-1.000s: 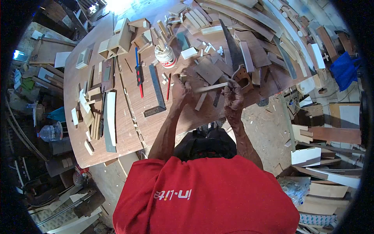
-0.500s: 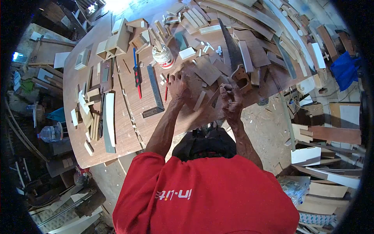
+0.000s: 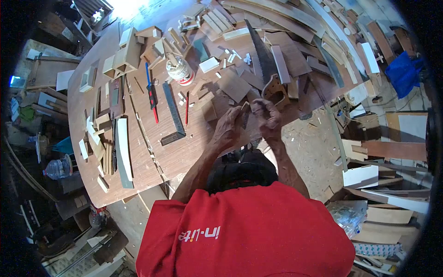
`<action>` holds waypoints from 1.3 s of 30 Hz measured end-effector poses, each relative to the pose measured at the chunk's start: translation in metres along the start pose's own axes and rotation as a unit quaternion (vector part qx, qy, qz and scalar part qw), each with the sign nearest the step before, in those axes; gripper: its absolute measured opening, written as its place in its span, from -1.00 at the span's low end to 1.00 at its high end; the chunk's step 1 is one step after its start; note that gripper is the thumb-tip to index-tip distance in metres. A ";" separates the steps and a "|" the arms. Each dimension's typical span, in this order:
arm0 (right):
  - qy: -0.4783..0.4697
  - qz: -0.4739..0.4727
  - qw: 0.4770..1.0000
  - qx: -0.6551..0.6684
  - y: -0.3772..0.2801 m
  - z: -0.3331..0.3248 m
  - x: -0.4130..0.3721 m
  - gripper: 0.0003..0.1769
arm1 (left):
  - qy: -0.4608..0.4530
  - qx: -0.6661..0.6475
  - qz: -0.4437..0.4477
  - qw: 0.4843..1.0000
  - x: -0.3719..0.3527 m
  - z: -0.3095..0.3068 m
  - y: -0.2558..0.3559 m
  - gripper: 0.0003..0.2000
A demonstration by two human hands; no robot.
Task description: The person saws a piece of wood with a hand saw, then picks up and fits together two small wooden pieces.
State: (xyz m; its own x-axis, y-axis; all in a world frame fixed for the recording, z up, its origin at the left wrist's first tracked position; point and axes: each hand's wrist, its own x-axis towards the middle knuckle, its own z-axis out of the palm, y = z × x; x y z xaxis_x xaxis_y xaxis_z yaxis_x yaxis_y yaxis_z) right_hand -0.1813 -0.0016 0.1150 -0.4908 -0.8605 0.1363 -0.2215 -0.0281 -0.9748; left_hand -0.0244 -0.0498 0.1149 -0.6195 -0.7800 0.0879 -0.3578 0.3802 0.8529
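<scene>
My left hand (image 3: 228,124) is closed at the near edge of the table, with the light tip of a small wooden piece (image 3: 245,106) showing at its fingertips. Close beside it, my right hand (image 3: 268,119) has its fingers curled in a pinch; whatever is in them is hidden. Just beyond the right hand lies a handsaw (image 3: 264,57), its wooden handle toward me. Flat wood offcuts (image 3: 234,85) rest ahead of both hands. Left of my left hand are a red pencil (image 3: 187,108) and a try square (image 3: 173,115).
A white jar (image 3: 181,73) holding sticks stands mid-table near small wooden boxes (image 3: 127,59). A blue-and-red tool (image 3: 151,92) lies left of the square. Long boards (image 3: 277,18) cover the far right of the table (image 3: 152,161). Timber is stacked on the floor at right.
My left hand has lifted from the tabletop and come right, toward my right hand. The light strip that lay between the hands no longer shows there. The view has shifted slightly.
</scene>
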 end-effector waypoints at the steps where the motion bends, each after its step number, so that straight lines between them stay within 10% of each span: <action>1: 0.019 0.039 0.999 -0.024 0.019 -0.013 0.007 -0.75 | 0.003 0.001 -0.036 0.999 -0.002 0.000 0.002 -0.72; 9: 0.164 0.120 0.898 -0.391 0.113 -0.147 0.095 -0.64 | 0.054 0.004 -0.105 0.993 -0.015 0.000 0.002 -0.72; 24: 0.275 0.387 0.770 -0.426 0.137 -0.170 0.105 -0.28 | 0.025 -0.061 -0.198 0.978 -0.032 0.008 -0.004 -0.74; 29: 0.307 0.323 0.775 -0.449 0.179 -0.189 0.084 -0.48 | 0.045 -0.076 -0.206 0.975 -0.032 0.007 -0.002 -0.75; 31: 0.248 0.323 0.875 -0.262 0.226 -0.218 0.081 -0.40 | 0.047 -0.075 -0.192 0.978 -0.033 0.011 -0.014 -0.75; 39: 0.203 0.309 0.927 -0.060 0.173 -0.203 0.050 -0.89 | 0.069 -0.035 -0.103 0.992 -0.045 0.011 -0.020 -0.75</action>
State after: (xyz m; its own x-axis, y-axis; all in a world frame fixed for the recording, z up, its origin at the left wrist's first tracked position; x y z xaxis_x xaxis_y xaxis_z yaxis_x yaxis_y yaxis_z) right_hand -0.4155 0.0539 -0.0109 -0.8267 -0.4300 -0.3628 0.1279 0.4844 -0.8655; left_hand 0.0028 -0.0161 0.0883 -0.4348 -0.9001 -0.0265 -0.4139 0.1736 0.8936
